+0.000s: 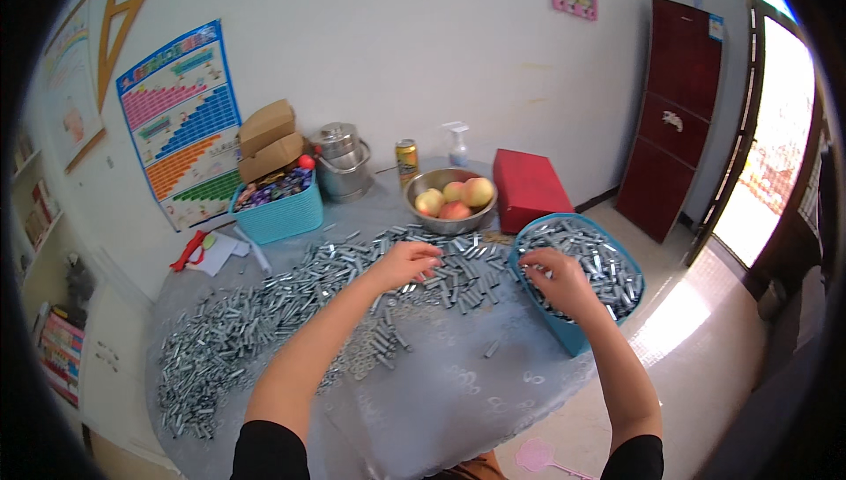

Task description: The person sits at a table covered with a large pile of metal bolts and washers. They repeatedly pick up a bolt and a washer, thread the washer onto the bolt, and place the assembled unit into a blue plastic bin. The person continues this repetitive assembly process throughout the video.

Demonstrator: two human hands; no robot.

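Observation:
My left hand (407, 266) hovers over a wide heap of short silvery metal tubes (264, 313) on the table, its fingers loosely bent and a little apart. No tube shows clearly in it. My right hand (559, 281) is at the left rim of a blue plastic basket (564, 332) full of the same kind of tubes (608, 273). Its thumb and fingers come together in a pinch, and what lies between them is too small to make out. Flat pale rings (359, 358) lie among the tubes near the middle. One tube (491, 349) rests apart, toward the front.
Behind the heap stand a steel bowl (452, 225) of peaches, a yellow can (406, 161), a spray bottle (458, 145) and a red box (531, 189). A turquoise basket (280, 214) of wrapped packets and a lidded metal pail (345, 172) are at back left, near red-handled scissors (187, 253).

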